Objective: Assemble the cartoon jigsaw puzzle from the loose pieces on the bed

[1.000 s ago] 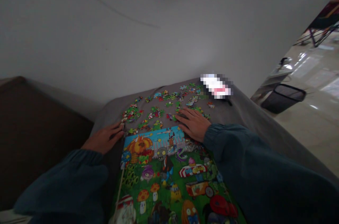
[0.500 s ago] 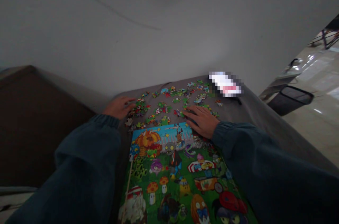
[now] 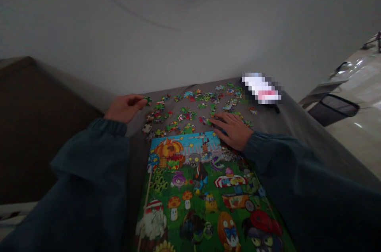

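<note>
Between the thumb and fingers of my left hand (image 3: 124, 108) is a green puzzle piece (image 3: 147, 101), raised at the left of the scattered pieces. My right hand (image 3: 232, 129) lies palm down with its fingers apart, its fingertips at some loose puzzle pieces (image 3: 205, 120) and its heel by the board's upper right corner. The colourful puzzle board (image 3: 196, 192), with cartoon plants and zombies on green, lies flat nearest me. Many more loose pieces (image 3: 187, 114) are spread over the cloth beyond its top edge.
A phone-like device with a bright, blurred screen (image 3: 262, 88) lies at the back right of the grey cloth (image 3: 300, 125). A pale wall (image 3: 178, 37) rises behind. To the left stands a dark brown panel (image 3: 44, 133); a dark bin (image 3: 335, 109) is on the floor at right.
My left hand has lifted from the loose pieces and moved left and up, now pinching a green puzzle piece. My right hand stays at nearly the same spot; the view has shifted slightly.
</note>
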### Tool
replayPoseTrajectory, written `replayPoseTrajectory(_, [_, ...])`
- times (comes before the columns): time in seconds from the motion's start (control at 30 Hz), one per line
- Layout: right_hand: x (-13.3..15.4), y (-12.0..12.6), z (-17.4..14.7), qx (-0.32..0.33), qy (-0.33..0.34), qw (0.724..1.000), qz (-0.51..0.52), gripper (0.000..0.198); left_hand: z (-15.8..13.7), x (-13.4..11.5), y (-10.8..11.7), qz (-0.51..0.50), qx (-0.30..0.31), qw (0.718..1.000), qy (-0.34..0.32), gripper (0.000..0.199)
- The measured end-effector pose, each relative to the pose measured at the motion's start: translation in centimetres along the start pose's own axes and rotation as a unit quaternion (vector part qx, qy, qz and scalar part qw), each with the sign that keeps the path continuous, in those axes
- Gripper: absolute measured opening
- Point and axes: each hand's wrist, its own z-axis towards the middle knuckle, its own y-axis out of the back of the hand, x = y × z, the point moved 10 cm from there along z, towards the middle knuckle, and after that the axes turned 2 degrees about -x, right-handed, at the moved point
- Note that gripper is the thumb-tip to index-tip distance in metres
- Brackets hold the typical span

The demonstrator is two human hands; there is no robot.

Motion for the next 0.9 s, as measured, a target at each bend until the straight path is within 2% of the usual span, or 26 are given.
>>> replayPoseTrajectory(0.1, [-0.1,0.4,0.0,-0.004,-0.004,1.0,0.011,0.041,-3.3,-0.3,0.7,-0.078,-0.028,0.996,0.013,0.034])
replayPoseTrajectory(0.17, [0.3,1.6,0.4,-0.024,-0.006,0.999,0.039,0.038,-5.2,-1.6,-0.6,-0.13,-0.02,0.991,0.011,0.034])
replayPoseTrajectory(0.23, [1.3,3.6,1.0,-0.054,-0.01,0.991,0.119,0.038,-6.9,-4.1,-3.1,-0.177,0.019,0.984,-0.005,0.032])
replayPoseTrajectory(0.27, [2.0,4.5,1.4,-0.063,-0.013,0.981,0.183,0.041,-7.7,-5.6,-4.5,-0.197,0.042,0.979,-0.014,0.031])
replayPoseTrajectory(0.33, [4.1,5.1,2.2,-0.028,-0.017,0.944,0.328,0.05,-9.3,-8.6,-6.7,-0.236,0.072,0.968,-0.031,0.03])
replayPoseTrajectory(0.37, [5.3,5.0,2.5,-0.003,-0.018,0.924,0.383,0.047,-9.9,-9.8,-7.6,-0.255,0.085,0.963,-0.036,0.03])
replayPoseTrajectory(0.43, [6.9,4.8,2.6,0.015,-0.03,0.905,0.424,0.026,-11.0,-11.5,-8.8,-0.287,0.102,0.952,-0.042,0.03])
replayPoseTrajectory(0.5, [7.5,4.3,2.4,0.015,-0.051,0.899,0.435,0.014,-11.7,-12.2,-9.4,-0.308,0.115,0.944,-0.043,0.028])
replayPoseTrajectory(0.6, [7.3,3.5,1.5,0.017,-0.076,0.886,0.457,0.014,-12.0,-12.1,-9.5,-0.323,0.127,0.937,-0.042,0.026])
replayPoseTrajectory(0.7, [7.3,3.6,0.9,0.02,-0.072,0.887,0.457,0.015,-12.5,-12.2,-10.1,-0.323,0.148,0.934,-0.043,0.027])
replayPoseTrajectory(0.8, [8.1,3.5,0.4,0.053,-0.057,0.876,0.477,0.021,-13.0,-12.7,-10.8,-0.304,0.151,0.94,-0.046,0.031])
replayPoseTrajectory(0.9, [8.2,3.2,0.1,0.064,-0.077,0.869,0.485,0.021,-12.9,-13.0,-10.6,-0.259,0.159,0.951,-0.062,0.035])
